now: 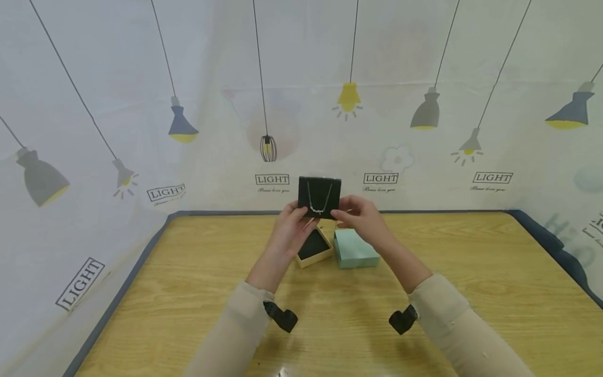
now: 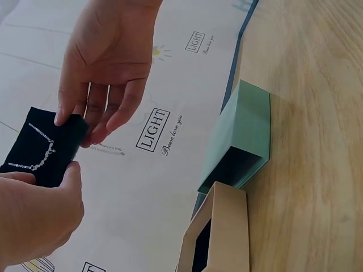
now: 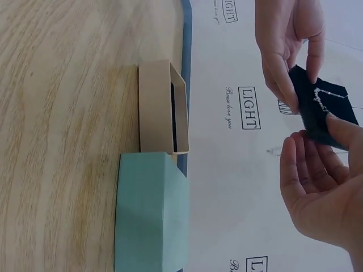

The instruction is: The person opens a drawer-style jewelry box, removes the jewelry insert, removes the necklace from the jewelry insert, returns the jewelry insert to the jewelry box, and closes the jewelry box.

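A black necklace card (image 1: 325, 191), like a padded jewelry insert, is held up above the table between both hands. Across its front lies a silver necklace (image 1: 317, 211), its chain hanging in a V with small sparkling stones at the bottom. My left hand (image 1: 288, 230) pinches the card's lower left corner, thumb on the front and fingers behind. At the lower right corner my right hand (image 1: 365, 217) pinches it the same way. Beneath them, a cream box base (image 1: 314, 258) with a dark lining stands beside a mint green box lid (image 1: 356, 248).
The wooden table (image 1: 330, 319) has a dark blue border along its back and sides. Behind it hangs a pale cloth (image 1: 301, 63) printed with lamps and the word LIGHT. A black wrist camera (image 1: 282, 317) sits on each sleeve.
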{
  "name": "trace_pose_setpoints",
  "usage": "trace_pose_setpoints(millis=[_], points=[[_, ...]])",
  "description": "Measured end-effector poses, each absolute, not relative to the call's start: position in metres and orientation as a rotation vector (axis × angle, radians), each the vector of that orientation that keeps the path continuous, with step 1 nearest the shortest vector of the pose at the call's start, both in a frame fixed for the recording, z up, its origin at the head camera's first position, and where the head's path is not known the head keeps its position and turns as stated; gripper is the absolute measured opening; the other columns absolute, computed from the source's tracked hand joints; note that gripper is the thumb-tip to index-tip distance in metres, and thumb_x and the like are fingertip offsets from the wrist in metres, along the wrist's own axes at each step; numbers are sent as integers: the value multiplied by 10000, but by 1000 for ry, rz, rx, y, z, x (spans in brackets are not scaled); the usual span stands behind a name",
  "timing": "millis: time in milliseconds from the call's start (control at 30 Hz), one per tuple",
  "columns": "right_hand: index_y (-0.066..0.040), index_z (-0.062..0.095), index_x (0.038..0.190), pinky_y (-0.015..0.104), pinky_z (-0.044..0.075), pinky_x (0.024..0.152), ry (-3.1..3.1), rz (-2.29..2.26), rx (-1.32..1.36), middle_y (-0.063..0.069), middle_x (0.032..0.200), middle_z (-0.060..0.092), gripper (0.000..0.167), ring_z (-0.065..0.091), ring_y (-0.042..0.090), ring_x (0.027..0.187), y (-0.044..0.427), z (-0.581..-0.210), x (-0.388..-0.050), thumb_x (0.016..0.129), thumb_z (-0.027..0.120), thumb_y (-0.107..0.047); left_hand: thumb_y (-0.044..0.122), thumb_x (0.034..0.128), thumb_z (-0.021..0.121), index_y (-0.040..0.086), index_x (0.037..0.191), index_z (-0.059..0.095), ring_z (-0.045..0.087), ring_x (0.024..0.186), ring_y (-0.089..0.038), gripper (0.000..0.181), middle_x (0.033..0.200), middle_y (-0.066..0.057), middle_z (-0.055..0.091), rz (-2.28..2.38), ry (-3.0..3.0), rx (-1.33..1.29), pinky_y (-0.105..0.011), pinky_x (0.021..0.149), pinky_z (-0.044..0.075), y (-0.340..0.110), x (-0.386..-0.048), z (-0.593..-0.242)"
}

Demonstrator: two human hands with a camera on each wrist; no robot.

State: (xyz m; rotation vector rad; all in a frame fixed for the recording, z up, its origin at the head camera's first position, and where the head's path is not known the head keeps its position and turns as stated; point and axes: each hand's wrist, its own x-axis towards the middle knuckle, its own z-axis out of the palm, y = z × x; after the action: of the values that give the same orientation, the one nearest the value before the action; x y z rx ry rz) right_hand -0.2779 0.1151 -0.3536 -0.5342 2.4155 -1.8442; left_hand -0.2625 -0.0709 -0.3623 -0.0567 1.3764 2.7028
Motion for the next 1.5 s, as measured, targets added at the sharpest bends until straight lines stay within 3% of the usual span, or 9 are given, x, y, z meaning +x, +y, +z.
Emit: trace_pose_setpoints(millis=[400,600,733,900,1100,1500], points=[[95,543,1280,398,599,897,2290,-1958,-437,117,1110,653,369,666,27,888,108,-356,-277,983,610,-113,4,1040,365,-27,1446,311,431,1394,-313,410,1526,-229,371,2635,1363,-84,-429,1200,355,-75,-259,-367],[86,558,1276,359,612,859,2310,-1987,-445,78,1066,668,368,671,12,860,109,-354,-277,974,622,-115,13,1041,364,-34,1490,283,472,1313,-263,458,1522,-223,369,2611,1415,-41,-417,1198,362,-77,-260,-367],[87,563,1265,348,617,845,2332,-1986,-433,51,1035,655,363,664,14,849,111,-353,-276,970,629,-115,-4,1028,384,-38,1439,320,499,1264,-252,417,1450,-188,422,2624,1484,-45,-433,1192,373,-80,-260,-367],[92,548,1264,249,615,792,2350,-1995,-424,44,1030,623,365,651,12,856,114,-353,-276,972,627,-112,-7,1003,461,-12,1333,413,516,1267,-266,333,1376,-132,466,2641,1644,-43,-423,1174,399,-84,-260,-364],[89,564,1229,268,616,809,2376,-2005,-424,79,1032,659,329,666,8,844,118,-358,-277,973,628,-107,19,1016,486,-30,1333,447,459,1384,-316,323,1439,-173,460,2597,1839,14,-387,1172,406,-85,-258,-357],[73,579,1223,294,621,803,2429,-1982,-406,259,1158,656,327,688,60,881,118,-361,-278,973,634,-130,47,1024,475,-4,1306,512,567,1274,-276,289,1357,-192,577,2396,2064,336,-349,1102,478,-83,-253,-344]])
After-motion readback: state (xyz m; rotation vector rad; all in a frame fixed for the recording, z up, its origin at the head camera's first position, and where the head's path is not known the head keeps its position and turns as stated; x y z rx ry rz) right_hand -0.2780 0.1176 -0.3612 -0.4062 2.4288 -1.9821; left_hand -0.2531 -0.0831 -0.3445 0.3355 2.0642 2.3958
